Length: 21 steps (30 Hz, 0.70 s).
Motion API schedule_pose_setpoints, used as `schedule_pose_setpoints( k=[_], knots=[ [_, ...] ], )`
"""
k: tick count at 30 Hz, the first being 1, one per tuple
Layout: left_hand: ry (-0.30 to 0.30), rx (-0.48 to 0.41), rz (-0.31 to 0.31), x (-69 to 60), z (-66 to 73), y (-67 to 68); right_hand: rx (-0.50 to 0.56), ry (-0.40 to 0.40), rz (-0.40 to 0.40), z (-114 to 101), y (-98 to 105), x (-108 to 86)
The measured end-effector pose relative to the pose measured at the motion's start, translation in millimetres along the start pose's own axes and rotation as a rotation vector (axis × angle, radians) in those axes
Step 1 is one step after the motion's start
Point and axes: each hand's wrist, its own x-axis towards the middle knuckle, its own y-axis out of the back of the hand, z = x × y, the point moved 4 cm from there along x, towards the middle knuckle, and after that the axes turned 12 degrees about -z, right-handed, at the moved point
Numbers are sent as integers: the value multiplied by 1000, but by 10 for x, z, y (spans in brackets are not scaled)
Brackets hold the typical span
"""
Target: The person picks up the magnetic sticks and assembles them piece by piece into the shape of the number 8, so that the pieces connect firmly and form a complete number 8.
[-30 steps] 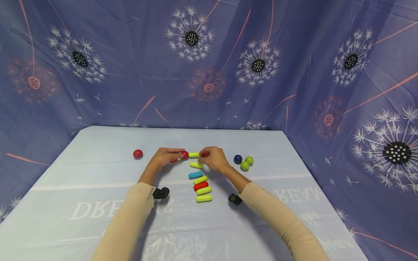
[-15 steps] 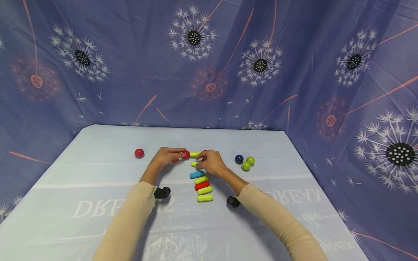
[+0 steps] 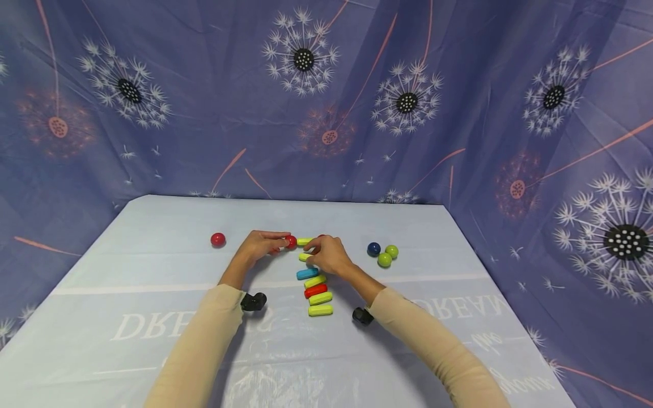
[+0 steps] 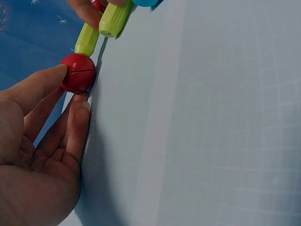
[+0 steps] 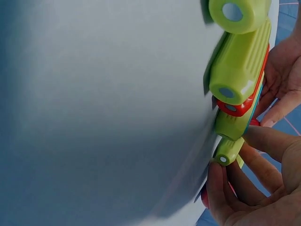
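Thumb and fingertips of my left hand pinch a red ball. That ball touches the left end of a yellow-green rod, and another red ball is partly visible behind the rod's right end, beside my right hand. My right hand grips a second yellow-green rod, lying just nearer than the first. Beneath my left fingers another red ball shows in part.
Below my hands, a column holds a blue rod, a red rod and several yellow-green rods. One red ball lies left. To the right sit a dark blue ball and two green balls.
My right hand has left the red ball at the far rod's right end, come slightly nearer and taken hold of the second yellow-green rod. My left hand keeps its hold on the ball.
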Motion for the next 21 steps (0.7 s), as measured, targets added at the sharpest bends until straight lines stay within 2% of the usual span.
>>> schedule_pose_setpoints(
  k=[9,21],
  knots=[
    [0,-25,4,17,-18,-13,-15,8,4,-8,-5,2],
    [19,-8,5,9,-10,-8,-14,1,12,-2,-27,12]
  ],
)
